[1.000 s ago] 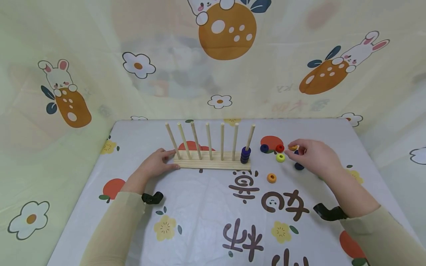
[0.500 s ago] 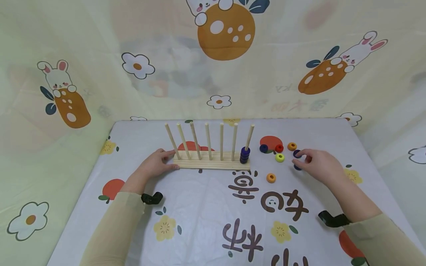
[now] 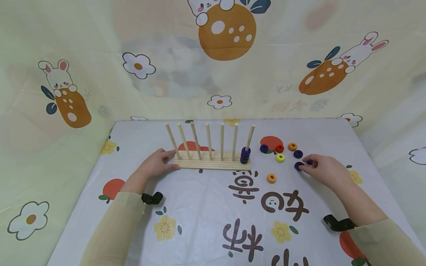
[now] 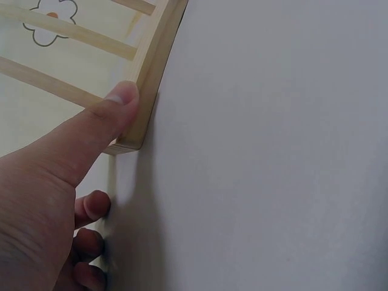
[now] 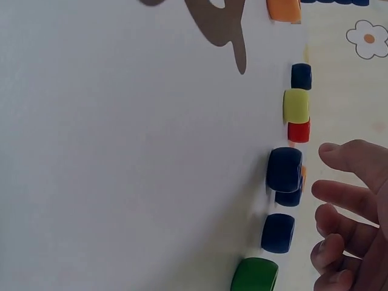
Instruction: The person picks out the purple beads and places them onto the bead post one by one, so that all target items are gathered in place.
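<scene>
A wooden peg stand [image 3: 213,166] with several upright pegs stands on the table. My left hand [image 3: 154,164] grips its left end; in the left wrist view the thumb [image 4: 124,94] lies on the base near its corner. Several dark blue beads [image 3: 244,155] are stacked on the rightmost peg. My right hand [image 3: 326,171] hovers over loose blue beads, fingers slightly bent and holding nothing. Its thumb overlaps one blue bead [image 3: 298,166] in the head view, and another blue bead [image 3: 309,162] shows behind its fingers. The right wrist view shows a gap between the fingertips and the beads.
Left of the right hand lie a yellow-green bead [image 3: 280,158], a red bead [image 3: 279,148], a blue bead [image 3: 264,149] and two orange beads, one [image 3: 271,178] nearer the front. A green bead [image 5: 254,276] appears in the right wrist view. Patterned cloth covers the table [image 3: 199,214].
My right hand has shifted right and toward me, from beside the orange and red beads to over the blue ones. The left hand, stand and beads have stayed put.
</scene>
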`<action>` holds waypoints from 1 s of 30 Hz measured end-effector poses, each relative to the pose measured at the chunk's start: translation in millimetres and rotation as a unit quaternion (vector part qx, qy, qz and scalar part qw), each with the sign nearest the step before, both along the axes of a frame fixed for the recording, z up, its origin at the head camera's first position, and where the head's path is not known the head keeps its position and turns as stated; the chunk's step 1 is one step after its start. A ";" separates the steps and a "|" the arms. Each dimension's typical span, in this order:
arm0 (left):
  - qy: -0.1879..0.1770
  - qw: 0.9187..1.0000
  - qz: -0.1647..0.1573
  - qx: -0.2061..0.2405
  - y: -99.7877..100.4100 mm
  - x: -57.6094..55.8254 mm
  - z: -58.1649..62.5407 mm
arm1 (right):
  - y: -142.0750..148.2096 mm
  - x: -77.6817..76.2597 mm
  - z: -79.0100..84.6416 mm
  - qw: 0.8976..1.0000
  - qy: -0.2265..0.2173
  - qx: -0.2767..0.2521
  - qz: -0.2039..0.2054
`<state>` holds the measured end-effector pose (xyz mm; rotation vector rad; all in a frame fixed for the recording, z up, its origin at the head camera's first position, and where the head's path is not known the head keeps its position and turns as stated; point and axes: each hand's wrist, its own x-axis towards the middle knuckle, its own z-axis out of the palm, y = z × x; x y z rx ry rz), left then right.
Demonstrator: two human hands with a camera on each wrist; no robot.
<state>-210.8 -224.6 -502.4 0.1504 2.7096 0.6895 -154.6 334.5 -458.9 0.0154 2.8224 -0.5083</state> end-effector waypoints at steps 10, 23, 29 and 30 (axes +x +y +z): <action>-0.008 1.000 0.001 0.006 0.7 2.3 2.7 | -2.3 -2.5 -7.1 0.999 -0.032 0.007 -0.011; 0.000 1.000 0.005 0.009 -0.7 -1.5 -2.1 | -4.2 -5.1 -11.0 0.999 -0.029 0.018 -0.014; -0.002 1.000 0.007 0.010 -1.0 -0.7 -1.2 | -4.4 -7.1 -12.9 0.999 -0.027 0.014 -0.014; -0.004 1.000 0.008 0.010 -1.3 -0.4 -0.6 | -5.1 -7.1 -12.8 0.999 -0.027 0.013 -0.015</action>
